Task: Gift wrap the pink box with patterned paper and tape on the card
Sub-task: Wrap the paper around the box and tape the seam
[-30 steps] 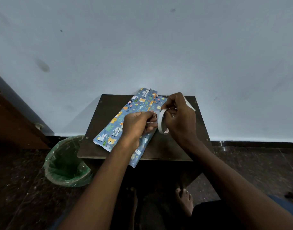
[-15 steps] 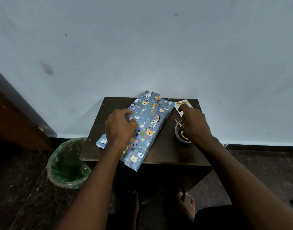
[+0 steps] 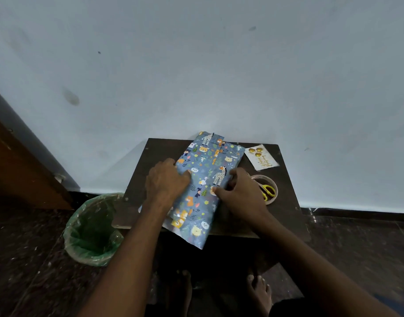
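The box, fully covered in blue animal-patterned paper (image 3: 205, 179), lies diagonally on the small dark table (image 3: 285, 216); no pink shows. Its near end of loose paper hangs over the table's front edge. My left hand (image 3: 167, 179) grips the package's left side, thumb on top. On the right side my right hand (image 3: 240, 191) holds the package, its thumb lying on the paper and its fingers curled at the edge. The white card (image 3: 261, 157) with gold decoration lies at the table's far right corner, apart from the package.
A tape roll (image 3: 273, 183) lies flat on the table's right side with yellow-handled scissors (image 3: 267, 191) inside its ring. A bin with a green liner (image 3: 93, 229) stands on the floor at the left. The wall is right behind the table. My bare feet show below.
My right hand set the tape roll down at the right and came back to the package's right edge. My left hand slid from the top to the left side.
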